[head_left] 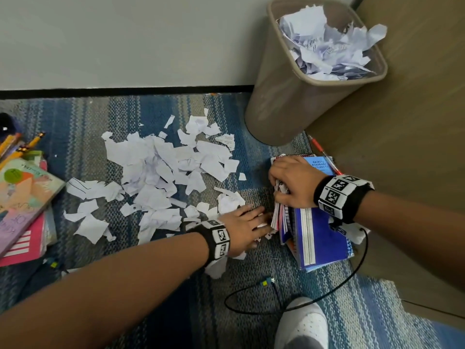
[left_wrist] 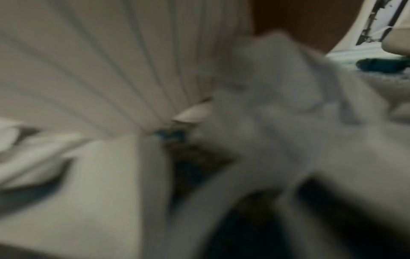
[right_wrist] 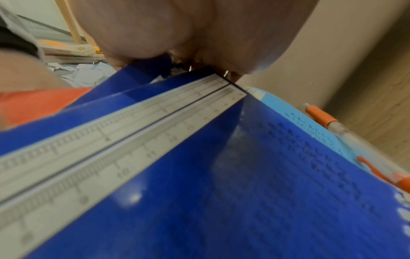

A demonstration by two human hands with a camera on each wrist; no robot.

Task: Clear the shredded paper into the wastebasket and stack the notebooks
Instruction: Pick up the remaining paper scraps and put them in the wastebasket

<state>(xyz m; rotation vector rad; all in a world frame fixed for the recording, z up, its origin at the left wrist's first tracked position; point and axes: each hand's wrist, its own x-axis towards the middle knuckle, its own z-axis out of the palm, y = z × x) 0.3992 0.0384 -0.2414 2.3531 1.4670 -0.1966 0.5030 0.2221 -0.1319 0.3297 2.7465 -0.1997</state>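
Note:
Torn white paper scraps [head_left: 161, 177] lie in a wide heap on the striped carpet. A tan wastebasket [head_left: 284, 96] stands behind on the right, full of crumpled paper. A stack of blue spiral notebooks [head_left: 319, 235] lies on the floor below it. My right hand [head_left: 278, 181] curls over the stack's left edge and grips the notebooks there. My left hand [head_left: 261, 220] lies flat on scraps, straight fingers against the same edge. The right wrist view shows the blue cover with a printed ruler [right_wrist: 199, 175] under my palm. The left wrist view is blurred, showing page edges [left_wrist: 111, 70].
Colourful books [head_left: 25, 205] and pencils [head_left: 17, 147] lie at the far left. An orange-red pen [head_left: 324, 154] rests beside a wooden panel [head_left: 415, 122] right of the notebooks. A black cable [head_left: 276, 298] loops near a white shoe [head_left: 302, 326].

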